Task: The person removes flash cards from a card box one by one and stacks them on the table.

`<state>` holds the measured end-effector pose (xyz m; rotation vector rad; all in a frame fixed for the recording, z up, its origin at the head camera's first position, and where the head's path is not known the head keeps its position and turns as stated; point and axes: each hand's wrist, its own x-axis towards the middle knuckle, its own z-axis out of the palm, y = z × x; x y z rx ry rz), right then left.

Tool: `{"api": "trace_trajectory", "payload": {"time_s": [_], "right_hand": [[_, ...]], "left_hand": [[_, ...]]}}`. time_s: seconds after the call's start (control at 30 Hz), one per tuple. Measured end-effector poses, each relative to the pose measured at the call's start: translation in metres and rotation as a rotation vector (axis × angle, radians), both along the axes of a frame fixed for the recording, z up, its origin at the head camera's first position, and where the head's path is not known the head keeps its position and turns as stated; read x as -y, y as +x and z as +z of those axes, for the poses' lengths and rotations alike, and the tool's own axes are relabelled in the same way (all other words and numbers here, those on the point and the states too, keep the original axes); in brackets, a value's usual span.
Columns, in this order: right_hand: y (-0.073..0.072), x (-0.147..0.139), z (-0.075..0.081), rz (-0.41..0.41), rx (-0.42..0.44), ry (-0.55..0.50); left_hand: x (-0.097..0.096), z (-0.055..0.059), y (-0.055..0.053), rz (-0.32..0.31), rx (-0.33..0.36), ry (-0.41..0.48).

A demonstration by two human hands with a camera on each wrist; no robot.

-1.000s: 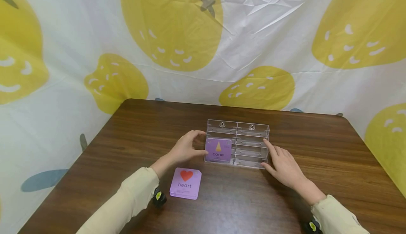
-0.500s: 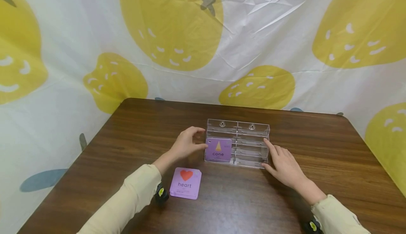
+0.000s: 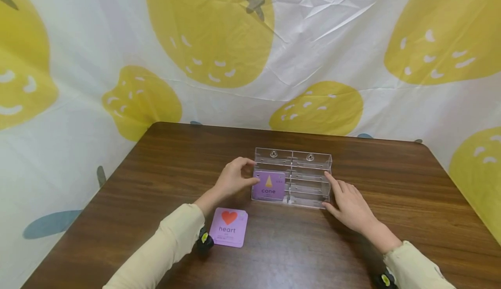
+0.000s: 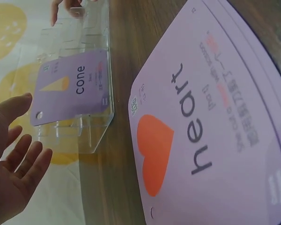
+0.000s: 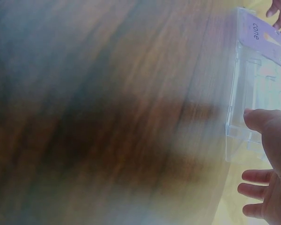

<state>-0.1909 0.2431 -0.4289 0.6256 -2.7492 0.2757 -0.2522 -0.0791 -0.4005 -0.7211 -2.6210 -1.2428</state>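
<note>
A clear plastic tiered card holder stands on the table, with two columns of slots. In its lower left part sits a purple flashcard that reads "cone" under a yellow cone. My left hand is at the holder's left side, its thumb tip right at the card's upper left corner and the other fingers loosely extended. At the holder's right end, my right hand touches the edge with thumb and forefinger, fingers mostly straight. Nearer me lies a stack of purple flashcards, topped by "heart" with a red heart.
The dark wood table has rounded far corners. Behind it hangs a white curtain printed with yellow lemons. A black wrist camera under my left sleeve overlaps the heart stack's left edge in the head view.
My left hand has edged up and to the right, its thumb moving from the card's left edge to its upper corner. The right hand and the heart stack stay put.
</note>
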Motion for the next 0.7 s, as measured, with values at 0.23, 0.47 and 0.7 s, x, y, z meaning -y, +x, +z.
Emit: {"api": "trace_trajectory", "payload": {"time_s": [0.23, 0.47, 0.7], "right_hand": [[0.0000, -0.0001, 0.0003, 0.001, 0.001, 0.006], [0.0001, -0.0014, 0.0011, 0.007, -0.001, 0.013], [-0.0001, -0.0012, 0.0010, 0.011, 0.000, 0.017]], "left_hand": [[-0.0067, -0.0007, -0.0012, 0.029, -0.029, -0.093], [-0.0086, -0.0010, -0.0038, 0.049, -0.095, -0.160], [-0.0080, -0.0045, -0.0090, -0.004, -0.077, -0.135]]}}
